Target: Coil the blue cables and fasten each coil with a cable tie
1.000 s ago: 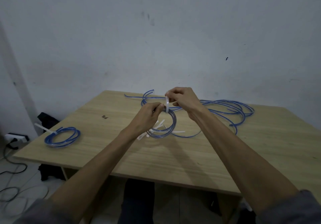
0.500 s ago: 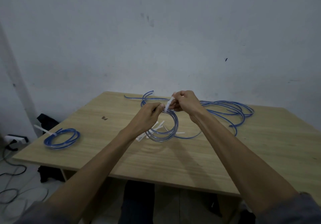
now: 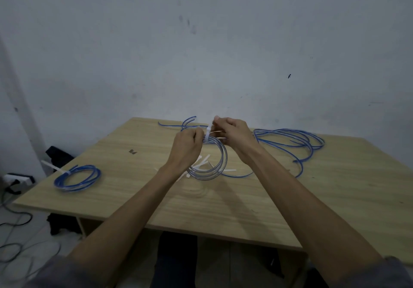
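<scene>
Fingers of my left hand are curled round the top of the blue coil, gripping it where the white cable tie wraps across the strands. My right hand sits just beside it, thumb and fingers pinching the tie's upper end, so both hands meet at the same spot. That coil hangs from my grip, raised above the wooden table, its lower arc close over the top; whether it touches the surface I cannot tell.

Beneath the coil lie several spare white cable ties, scattered in a loose fan on the wood. Past my right hand, at the far side of the table, sprawls a loose tangle of blue cable, uncoiled, with a strand trailing back toward the held coil. Another loose end curves behind my left hand. Well apart, near the table's left edge, rests a finished blue coil, with a white tie's tail sticking out past the edge. Dark cords trail over the floor at left.
</scene>
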### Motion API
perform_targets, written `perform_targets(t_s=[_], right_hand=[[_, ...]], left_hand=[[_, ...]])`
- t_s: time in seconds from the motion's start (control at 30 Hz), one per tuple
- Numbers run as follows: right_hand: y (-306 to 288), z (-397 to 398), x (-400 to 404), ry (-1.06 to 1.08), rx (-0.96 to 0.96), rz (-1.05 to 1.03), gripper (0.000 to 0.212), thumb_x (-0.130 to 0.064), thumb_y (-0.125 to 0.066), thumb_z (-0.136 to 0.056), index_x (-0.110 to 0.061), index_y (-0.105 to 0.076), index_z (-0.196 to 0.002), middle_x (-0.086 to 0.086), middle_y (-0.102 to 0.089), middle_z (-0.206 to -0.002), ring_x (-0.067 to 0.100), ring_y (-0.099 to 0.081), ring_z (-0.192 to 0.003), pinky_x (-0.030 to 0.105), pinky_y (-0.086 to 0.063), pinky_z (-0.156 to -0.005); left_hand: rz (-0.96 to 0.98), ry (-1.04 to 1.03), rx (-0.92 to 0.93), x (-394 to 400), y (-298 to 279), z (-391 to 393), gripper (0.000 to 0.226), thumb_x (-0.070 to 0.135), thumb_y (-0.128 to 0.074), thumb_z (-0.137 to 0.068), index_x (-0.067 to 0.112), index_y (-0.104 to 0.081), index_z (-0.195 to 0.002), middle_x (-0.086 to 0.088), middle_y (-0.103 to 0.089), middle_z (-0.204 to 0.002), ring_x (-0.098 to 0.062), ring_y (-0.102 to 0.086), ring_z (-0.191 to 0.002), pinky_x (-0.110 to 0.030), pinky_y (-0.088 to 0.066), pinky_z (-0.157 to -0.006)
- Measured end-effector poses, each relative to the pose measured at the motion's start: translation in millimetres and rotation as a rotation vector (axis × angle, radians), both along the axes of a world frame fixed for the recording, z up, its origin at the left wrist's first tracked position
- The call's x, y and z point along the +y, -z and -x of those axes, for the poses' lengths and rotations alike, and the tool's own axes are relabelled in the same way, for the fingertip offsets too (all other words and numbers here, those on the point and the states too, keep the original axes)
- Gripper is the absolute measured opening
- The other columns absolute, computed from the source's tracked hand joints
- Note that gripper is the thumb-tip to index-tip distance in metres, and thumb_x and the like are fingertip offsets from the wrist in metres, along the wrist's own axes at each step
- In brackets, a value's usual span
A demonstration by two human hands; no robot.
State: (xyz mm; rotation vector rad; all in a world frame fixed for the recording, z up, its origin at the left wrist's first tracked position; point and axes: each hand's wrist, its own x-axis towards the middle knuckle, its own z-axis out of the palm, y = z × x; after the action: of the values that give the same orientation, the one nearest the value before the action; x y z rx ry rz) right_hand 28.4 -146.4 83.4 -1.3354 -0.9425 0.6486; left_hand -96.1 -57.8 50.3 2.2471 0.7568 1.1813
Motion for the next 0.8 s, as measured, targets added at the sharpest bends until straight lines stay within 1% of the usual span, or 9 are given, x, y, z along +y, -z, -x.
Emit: perform_targets(t_s=[0.1, 0.27, 0.33, 0.4, 0.5, 0.57, 0.63, 0.73, 0.8], right_hand=[[4, 3, -1, -0.044, -0.014, -0.034, 0.012, -0.021, -0.066, -0.096, -0.011, -0.071, -0.094, 0.004, -0.076, -0.090, 0.013, -0.072, -0.082, 0.022, -0.054, -0.069], [4, 12, 2, 0.005, -0.110, -0.031, 0.013, -0.021, -0.066, -0.097, -0.010, -0.073, -0.099, -0.001, -0.074, -0.085, 0.004, -0.069, -0.071, 0.019, -0.052, -0.063], [6, 14, 5, 0.031, -0.126, -0.023, 0.012, -0.020, -0.064, -0.098, -0.012, -0.073, -0.094, -0.002, -0.072, -0.081, 0.004, -0.065, -0.067, 0.022, -0.051, -0.060], [8, 17, 7, 0.056, -0.107, -0.009, 0.012, -0.024, -0.064, -0.098, -0.014, -0.071, -0.096, -0.001, -0.072, -0.087, 0.008, -0.065, -0.073, 0.026, -0.052, -0.063], [12, 21, 11, 0.072, -0.079, 0.006, 0.021, -0.031, -0.065, -0.097, -0.013, -0.071, -0.107, -0.001, -0.074, -0.097, 0.010, -0.067, -0.086, 0.024, -0.052, -0.063], [12, 24, 11, 0.088, -0.084, 0.018, 0.025, -0.037, -0.065, -0.096, -0.015, -0.074, -0.106, -0.004, -0.074, -0.096, 0.009, -0.066, -0.085, 0.024, -0.051, -0.063], [12, 27, 11, 0.115, -0.058, 0.019, 0.020, -0.038, -0.066, -0.095, -0.020, -0.075, -0.099, -0.007, -0.074, -0.092, 0.009, -0.063, -0.081, 0.026, -0.048, -0.063], [13, 26, 12, 0.181, -0.003, -0.014, 0.009, -0.031, -0.069, -0.094, -0.025, -0.074, -0.090, -0.008, -0.072, -0.088, 0.009, -0.062, -0.077, 0.026, -0.045, -0.061], [15, 25, 11, 0.211, 0.029, -0.044, 0.005, -0.027, -0.070, -0.093, -0.024, -0.074, -0.092, -0.010, -0.072, -0.088, 0.007, -0.063, -0.077, 0.025, -0.046, -0.061]], left_hand=[[0.025, -0.016, -0.005, 4, -1, -1, 0.047, 0.011, -0.043, -0.100, 0.011, -0.034, -0.054, -0.002, -0.031, -0.047, -0.012, -0.026, -0.045, -0.026, -0.020, -0.045], [0.037, -0.020, -0.007, 1, -1, -1, 0.050, 0.014, -0.043, -0.100, 0.013, -0.031, -0.052, -0.002, -0.031, -0.046, -0.014, -0.026, -0.045, -0.027, -0.021, -0.045], [0.040, -0.037, -0.018, -1, -3, -2, 0.054, 0.014, -0.044, -0.100, 0.016, -0.027, -0.049, 0.000, -0.027, -0.044, -0.014, -0.025, -0.042, -0.027, -0.018, -0.044], [0.044, -0.051, -0.034, -2, -5, -2, 0.056, 0.015, -0.046, -0.099, 0.017, -0.025, -0.048, 0.002, -0.024, -0.042, -0.015, -0.027, -0.039, -0.028, -0.018, -0.045], [0.068, -0.072, -0.047, 0, -5, -2, 0.057, 0.021, -0.047, -0.099, 0.011, -0.034, -0.045, -0.004, -0.030, -0.040, -0.017, -0.029, -0.039, -0.035, -0.022, -0.048], [0.069, -0.065, -0.056, 0, -4, -2, 0.061, 0.028, -0.044, -0.101, 0.001, -0.048, -0.047, -0.010, -0.044, -0.041, -0.025, -0.042, -0.042, -0.038, -0.031, -0.051], [0.067, -0.050, -0.067, -2, -5, -3, 0.063, 0.028, -0.043, -0.103, 0.002, -0.058, -0.047, -0.003, -0.047, -0.037, -0.018, -0.046, -0.041, -0.035, -0.035, -0.052], [0.087, -0.014, -0.063, -6, -7, -4, 0.060, 0.022, -0.041, -0.103, 0.011, -0.063, -0.048, 0.005, -0.044, -0.032, -0.009, -0.045, -0.038, -0.023, -0.029, -0.048], [0.121, 0.018, -0.062, -8, -7, -4, 0.059, 0.020, -0.039, -0.104, 0.012, -0.066, -0.052, 0.010, -0.049, -0.035, -0.006, -0.045, -0.039, -0.019, -0.028, -0.048]])
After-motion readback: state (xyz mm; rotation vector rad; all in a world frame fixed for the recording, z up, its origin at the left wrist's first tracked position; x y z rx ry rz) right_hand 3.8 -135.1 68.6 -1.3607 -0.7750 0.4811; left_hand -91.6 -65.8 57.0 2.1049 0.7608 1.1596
